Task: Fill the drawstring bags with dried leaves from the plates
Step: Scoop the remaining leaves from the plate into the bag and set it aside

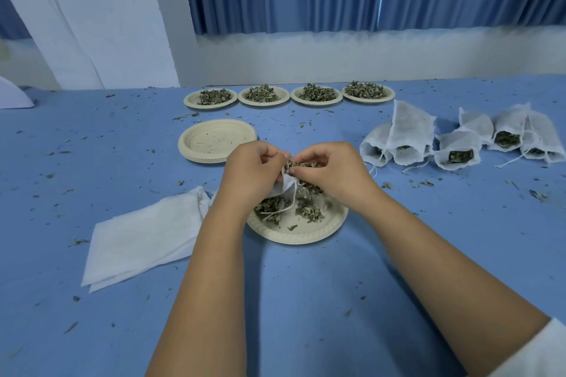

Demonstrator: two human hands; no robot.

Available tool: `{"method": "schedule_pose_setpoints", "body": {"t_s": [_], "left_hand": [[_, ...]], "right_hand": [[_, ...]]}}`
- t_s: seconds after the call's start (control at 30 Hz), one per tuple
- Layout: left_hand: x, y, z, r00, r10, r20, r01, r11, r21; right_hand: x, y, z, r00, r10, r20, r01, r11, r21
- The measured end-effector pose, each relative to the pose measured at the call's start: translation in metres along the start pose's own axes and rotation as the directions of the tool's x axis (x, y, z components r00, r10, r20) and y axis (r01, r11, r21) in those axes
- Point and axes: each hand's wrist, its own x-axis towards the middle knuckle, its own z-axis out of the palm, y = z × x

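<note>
The left hand (249, 170) is gripping the mouth of a white drawstring bag (283, 185), fingers curled round the cloth. The right hand (332, 170), meeting it at the fingertips, is pinching a tuft of dried leaves (301, 165) and seemingly pushing it into the opening. Both hands are hovering over the working plate (294, 237), which is sitting directly beneath them. It is holding only a thin scatter of loose leaves (272, 208), so it is looking mostly used up. Judging by the layout, the job is running somewhere near the middle. Several filled bags (407, 138) are lying in a cluster beyond and to the right of the right hand, and a stack of emptied plates (214, 139) is resting just beyond the left hand. Waiting their turn are four heaped plates (191, 100), lining up far beyond both hands, and a pile of flat unfilled bags (144, 239) lying to the left of the left forearm. Leaf crumbs are littering the blue desk (306, 285) all around
</note>
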Motion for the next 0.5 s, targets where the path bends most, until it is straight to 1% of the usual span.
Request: {"method": "schedule_pose_setpoints", "body": {"t_s": [0.1, 0.2, 0.23, 0.3, 0.37, 0.4, 0.43, 0.5], "left_hand": [[-0.0019, 0.0019, 0.0003, 0.999, 0.014, 0.039, -0.014, 1.0, -0.002], [-0.0021, 0.0014, 0.0011, 0.999, 0.011, 0.038, -0.011, 1.0, 0.003], [-0.0018, 0.0008, 0.0011, 1.0, 0.008, 0.024, -0.008, 1.0, 0.009], [-0.0009, -0.0001, 0.0004, 1.0, -0.001, -0.002, 0.001, 1.0, 0.01], [-0.0004, -0.0007, -0.0003, 1.0, -0.014, -0.014, 0.014, 1.0, -0.002], [-0.0003, -0.0009, -0.0005, 1.0, -0.017, -0.019, 0.017, 1.0, -0.006], [-0.0003, -0.0008, -0.0007, 1.0, -0.019, -0.022, 0.018, 1.0, -0.01], [-0.0007, 0.0, -0.0004, 1.0, -0.017, -0.02, 0.016, 1.0, -0.018]], "right_hand": [[0.0001, 0.0022, -0.002, 1.0, 0.028, 0.007, -0.027, 0.999, -0.035], [0.0031, 0.0037, -0.0026, 0.993, 0.075, 0.086, -0.067, 0.994, -0.089], [0.0041, 0.0036, -0.0029, 0.987, 0.111, 0.115, -0.102, 0.992, -0.074], [0.0053, 0.0027, -0.0051, 0.97, 0.179, 0.163, -0.184, 0.983, 0.017], [0.0041, 0.0015, -0.0076, 0.968, 0.152, 0.201, -0.173, 0.981, 0.087], [0.0034, 0.001, -0.0082, 0.972, 0.129, 0.195, -0.149, 0.985, 0.09], [0.0028, 0.001, -0.0084, 0.981, 0.109, 0.16, -0.121, 0.991, 0.065], [0.0021, 0.001, -0.0074, 0.995, 0.085, 0.056, -0.085, 0.996, 0.004]]}}
